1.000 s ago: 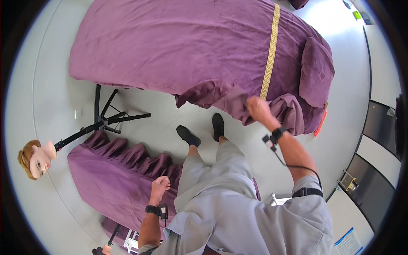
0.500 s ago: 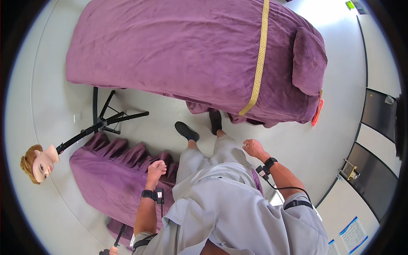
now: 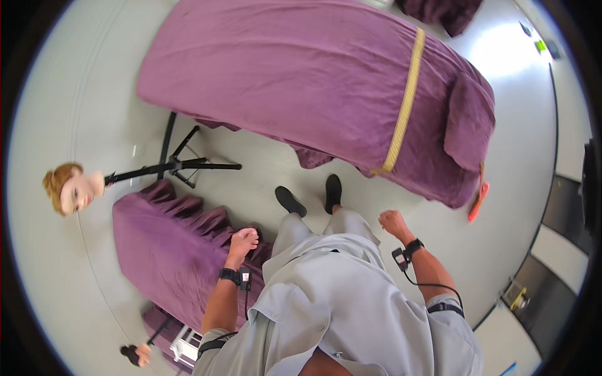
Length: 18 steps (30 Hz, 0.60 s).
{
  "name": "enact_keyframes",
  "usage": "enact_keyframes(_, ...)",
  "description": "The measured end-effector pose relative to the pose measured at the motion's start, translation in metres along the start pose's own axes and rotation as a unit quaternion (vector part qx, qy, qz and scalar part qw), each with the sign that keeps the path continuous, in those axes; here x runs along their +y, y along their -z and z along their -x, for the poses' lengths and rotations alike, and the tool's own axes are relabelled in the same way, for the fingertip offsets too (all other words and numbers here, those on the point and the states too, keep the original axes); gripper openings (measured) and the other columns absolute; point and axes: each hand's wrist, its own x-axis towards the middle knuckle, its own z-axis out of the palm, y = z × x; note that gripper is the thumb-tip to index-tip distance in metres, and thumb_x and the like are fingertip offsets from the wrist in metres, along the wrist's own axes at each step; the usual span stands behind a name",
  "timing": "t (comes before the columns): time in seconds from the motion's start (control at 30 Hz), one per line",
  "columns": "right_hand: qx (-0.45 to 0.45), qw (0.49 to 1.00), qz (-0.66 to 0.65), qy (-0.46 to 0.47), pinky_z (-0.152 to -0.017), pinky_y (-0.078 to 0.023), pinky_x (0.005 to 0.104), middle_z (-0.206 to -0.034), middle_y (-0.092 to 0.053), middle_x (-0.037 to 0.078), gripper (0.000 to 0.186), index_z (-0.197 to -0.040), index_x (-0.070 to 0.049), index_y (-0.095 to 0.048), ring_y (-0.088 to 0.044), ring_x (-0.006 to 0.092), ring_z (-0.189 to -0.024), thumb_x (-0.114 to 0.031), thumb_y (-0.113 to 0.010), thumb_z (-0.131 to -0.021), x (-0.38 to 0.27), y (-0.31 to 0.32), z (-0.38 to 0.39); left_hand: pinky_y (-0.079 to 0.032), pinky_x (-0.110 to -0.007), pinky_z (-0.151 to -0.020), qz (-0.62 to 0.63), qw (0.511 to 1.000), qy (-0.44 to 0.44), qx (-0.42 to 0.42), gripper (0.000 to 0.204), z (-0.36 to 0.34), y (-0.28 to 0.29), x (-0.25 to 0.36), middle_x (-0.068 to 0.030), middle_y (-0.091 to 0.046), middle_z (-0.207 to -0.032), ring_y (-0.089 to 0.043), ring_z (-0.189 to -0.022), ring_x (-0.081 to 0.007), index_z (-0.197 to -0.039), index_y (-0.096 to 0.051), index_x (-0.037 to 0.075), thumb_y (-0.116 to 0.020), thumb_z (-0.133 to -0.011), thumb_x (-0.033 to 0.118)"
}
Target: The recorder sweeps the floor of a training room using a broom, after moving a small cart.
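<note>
Bedspread [image 3: 282, 69] covers the bed beneath, seemingly mostly in place, its gold band [image 3: 408, 97] near the pillow [image 3: 467, 119]; uneven drape along the near edge looks left unsettled. Left hand [image 3: 243, 242] and right hand [image 3: 394, 222] are loosely fisted, apparently holding nothing.

One gold band [image 3: 406, 103] and one pillow [image 3: 467, 122] are lying on the large purple bed [image 3: 269, 69]; on its near side, two dark shoes [image 3: 290, 202] are standing and two hands [image 3: 392, 222] are hanging; beyond its left end, two mannequin heads [image 3: 74, 190] are showing.
</note>
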Motion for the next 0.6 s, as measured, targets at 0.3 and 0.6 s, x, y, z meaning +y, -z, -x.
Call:
enact_keyframes(0.3, -0.085, 0.996, -0.008, 0.022, -0.049, -0.047, 0.0274, -0.063, -0.061, 0.006, 0.018, -0.071, 0.000, -0.063, -0.059, 0.0134, -0.054, -0.014, -0.056, -0.080, 0.014, 0.004, -0.047, -0.049, -0.024, -0.060, 0.085, 0.995, -0.004, 0.054, 0.018, 0.044, 0.004, -0.057, -0.0016, -0.061, -0.081, -0.058, -0.069, -0.0102, -0.096, -0.063, 0.002, -0.061, -0.087, 0.018)
enact_keyframes(0.6, -0.041, 0.995, 0.027, 0.092, -0.045, -0.044, 0.0250, -0.061, -0.059, 0.005, 0.014, -0.074, 0.001, -0.063, -0.057, 0.0130, -0.051, -0.009, -0.055, -0.080, 0.066, 0.027, -0.090, -0.052, -0.028, -0.063, 0.133, 0.987, 0.064, 0.061, 0.026, 0.060, 0.004, -0.176, -0.0054, -0.065, -0.086, -0.060, -0.072, -0.0152, -0.100, -0.066, 0.000, -0.059, -0.088, 0.021)
